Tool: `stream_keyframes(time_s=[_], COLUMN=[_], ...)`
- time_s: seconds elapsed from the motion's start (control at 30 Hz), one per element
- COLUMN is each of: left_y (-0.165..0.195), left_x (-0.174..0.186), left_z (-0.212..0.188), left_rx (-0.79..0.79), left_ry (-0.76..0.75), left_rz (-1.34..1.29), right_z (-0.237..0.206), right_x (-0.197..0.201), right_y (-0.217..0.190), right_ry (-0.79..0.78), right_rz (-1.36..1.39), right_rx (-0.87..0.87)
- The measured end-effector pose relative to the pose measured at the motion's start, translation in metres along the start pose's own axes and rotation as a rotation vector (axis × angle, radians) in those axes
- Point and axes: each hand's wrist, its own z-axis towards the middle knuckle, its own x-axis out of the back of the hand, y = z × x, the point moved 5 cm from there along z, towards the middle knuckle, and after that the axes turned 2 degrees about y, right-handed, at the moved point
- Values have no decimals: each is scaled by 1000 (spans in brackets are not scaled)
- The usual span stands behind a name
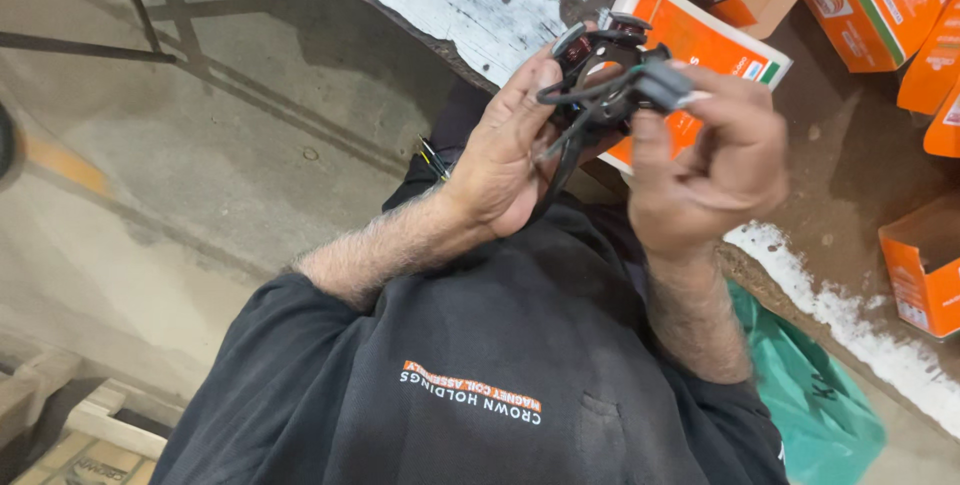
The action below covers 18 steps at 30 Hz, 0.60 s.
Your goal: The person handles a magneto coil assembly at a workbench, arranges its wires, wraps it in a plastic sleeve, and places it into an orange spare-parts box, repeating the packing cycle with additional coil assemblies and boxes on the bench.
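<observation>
You're gripping a black ring-shaped coil part (605,75) in your left hand (505,160) while your right hand (715,160) is pinching its grey connector (668,85), wires hanging loose, orange boxes (880,5) waiting beyond on the workbench (850,165), part not boxed yet.

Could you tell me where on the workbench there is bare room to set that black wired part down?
Bare brown bench lies between the flat orange box under the hands and the open orange box at right. The top right corner is crowded with orange boxes. Both the left hand and right hand hold the black wired part.
</observation>
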Motion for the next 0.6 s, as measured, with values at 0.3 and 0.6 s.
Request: stream_keyframes(time_s=[0.3, 0.6], left_y=[-12, 7], left_x=[4, -9], left_z=[6, 4], left_rx=[-122, -250], left_ry=[70, 29], left_rz=[198, 686], right_z=[3, 6], right_x=[2, -1], right_y=[-7, -7], right_ry=[-259, -202], right_rz=[-516, -504], right_rx=[376, 388])
